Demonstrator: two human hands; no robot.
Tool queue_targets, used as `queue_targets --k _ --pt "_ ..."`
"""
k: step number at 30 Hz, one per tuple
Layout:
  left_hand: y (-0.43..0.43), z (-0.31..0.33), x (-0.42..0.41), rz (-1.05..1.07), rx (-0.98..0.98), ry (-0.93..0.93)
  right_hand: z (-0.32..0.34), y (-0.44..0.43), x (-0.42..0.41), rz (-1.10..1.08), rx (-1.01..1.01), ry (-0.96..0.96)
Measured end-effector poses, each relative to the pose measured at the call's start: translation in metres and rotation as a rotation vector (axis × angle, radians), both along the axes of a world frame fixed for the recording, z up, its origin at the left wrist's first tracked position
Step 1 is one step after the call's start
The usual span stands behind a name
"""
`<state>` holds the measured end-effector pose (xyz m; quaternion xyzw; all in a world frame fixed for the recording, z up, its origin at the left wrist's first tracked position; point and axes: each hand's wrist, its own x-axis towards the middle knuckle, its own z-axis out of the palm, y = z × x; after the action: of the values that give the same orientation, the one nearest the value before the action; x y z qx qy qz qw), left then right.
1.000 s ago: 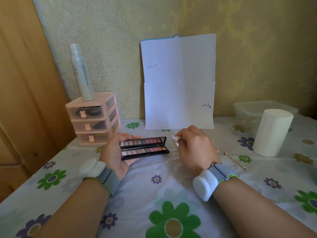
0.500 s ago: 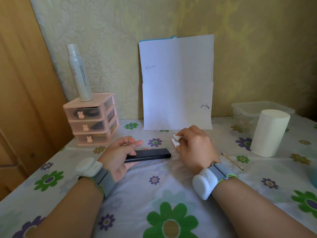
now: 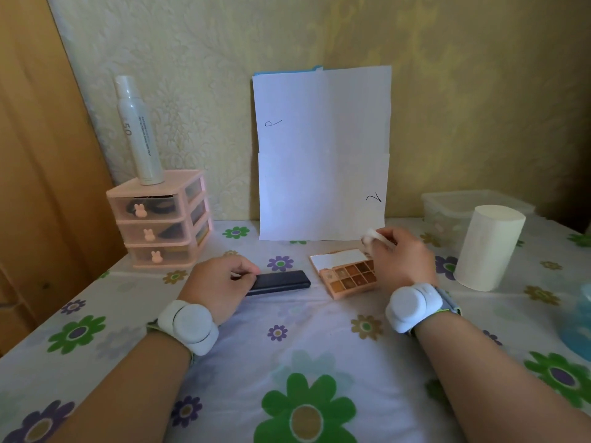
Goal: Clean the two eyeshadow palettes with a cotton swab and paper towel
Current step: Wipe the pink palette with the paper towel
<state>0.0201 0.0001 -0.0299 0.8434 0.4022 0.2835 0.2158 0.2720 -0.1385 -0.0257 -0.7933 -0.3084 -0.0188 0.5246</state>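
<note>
Fingers (image 3: 388, 240) of the right hand (image 3: 404, 262) are bunched together, pinching a small white wad of paper towel (image 3: 370, 235); just below those fingertips, towards the person, lies the open peach palette (image 3: 347, 274), lid back and brown pans showing, its right end hidden behind the hand; the left hand (image 3: 220, 284) has its fingers (image 3: 246, 270) curled over the end of the closed dark palette (image 3: 281, 281), which lies flat just left of the peach one, apart from it. The step in hand looks like wiping the peach palette; to do it well, the wad should come down on the plastic ridges between pans in light strokes, lifting loose powder without smearing shades together; the left hand would do better steadying the peach base, which seems light and likely to slide on the cloth; no cotton swab shows.
</note>
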Motion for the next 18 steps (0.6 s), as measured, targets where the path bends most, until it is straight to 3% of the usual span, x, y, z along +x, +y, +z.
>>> queue_targets --k 7,12,15,18 --pt "0.007 -0.001 -0.003 -0.003 0.040 0.107 0.006 -0.014 0.020 -0.076 0.056 0.181" --pt "0.007 -0.007 -0.002 0.035 0.042 0.151 0.003 -0.008 0.019 0.024 0.038 0.261" --pt "-0.009 0.007 0.002 0.171 0.201 0.143 0.003 -0.004 0.019 0.051 0.060 0.325" --pt "-0.036 0.022 0.015 0.175 0.402 0.001 0.003 -0.003 0.017 0.065 0.038 0.355"
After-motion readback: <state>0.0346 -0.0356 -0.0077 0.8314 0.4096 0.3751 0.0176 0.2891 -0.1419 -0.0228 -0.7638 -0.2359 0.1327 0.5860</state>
